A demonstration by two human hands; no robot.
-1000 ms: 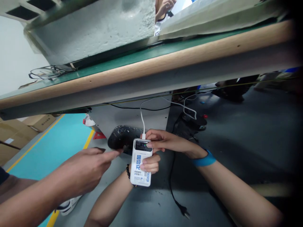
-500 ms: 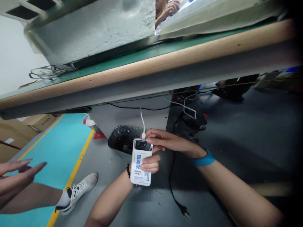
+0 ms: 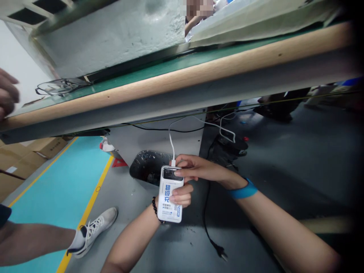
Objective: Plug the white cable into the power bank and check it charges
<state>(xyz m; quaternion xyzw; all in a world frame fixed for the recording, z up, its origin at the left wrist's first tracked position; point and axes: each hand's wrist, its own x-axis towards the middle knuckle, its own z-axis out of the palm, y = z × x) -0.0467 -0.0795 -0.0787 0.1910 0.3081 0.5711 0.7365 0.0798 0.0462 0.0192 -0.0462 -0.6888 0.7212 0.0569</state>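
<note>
A white power bank (image 3: 171, 195) with blue lettering and a dark display strip stands upright below the table edge. My left hand (image 3: 182, 195), a black bead bracelet at its wrist, holds it from behind with the fingers wrapped round its right side. At the top, my right hand (image 3: 189, 168), with a blue wristband (image 3: 244, 190), is closed on the upper right corner. One digit lies across the display, and the other fingers are partly hidden behind. A white charging cable (image 3: 172, 146) runs up from its plug in the power bank's top edge.
Above is a wood-edged table (image 3: 142, 88) with eyeglasses (image 3: 59, 87) on it. A black bin (image 3: 148, 167) stands behind the power bank. A black power cord (image 3: 207, 227) trails over the floor. At left are another person's hand (image 3: 7, 93) and shoe (image 3: 96, 229), and cardboard boxes (image 3: 22, 163).
A digit of my right hand has moved down onto the display, whose lit digits no longer show clearly. The other person's hand at left has risen from low down to table height.
</note>
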